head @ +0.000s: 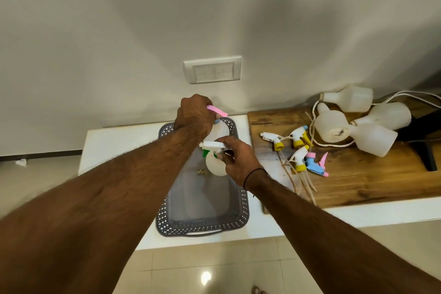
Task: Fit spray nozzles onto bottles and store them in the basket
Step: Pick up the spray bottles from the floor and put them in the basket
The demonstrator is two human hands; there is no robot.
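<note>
Grey basket (242, 207) at frame centre is receiving two fitted bottles: left hand (193, 114) is gripping the pink-nozzled one (220, 130), right hand (235, 157) the green-nozzled one (214, 166). At right, four bottles (358, 124) and four nozzles (298, 150) are waiting on the tabletop (358, 181).

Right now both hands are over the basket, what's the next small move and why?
Probably release: the left hand holds the pink-triggered bottle and the right hand the green-and-white-nozzled bottle, both inside the grey perforated basket.
</note>
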